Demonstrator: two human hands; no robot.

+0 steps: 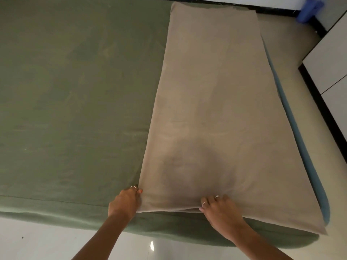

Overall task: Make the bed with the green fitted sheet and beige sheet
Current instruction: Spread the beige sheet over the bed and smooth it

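Beige sheet (216, 109) edge gripped by both hands.

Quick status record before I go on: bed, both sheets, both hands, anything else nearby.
green sheet: spread over the bed, covers top and near edge
beige sheet: folded lengthwise strip along the bed's right side, lying on the green sheet
left hand: pinches the strip's near left corner
right hand: grips the strip's near edge
blue layer: shows along the bed's right side
floor: pale, glossy
blue object: far right corner, blurred
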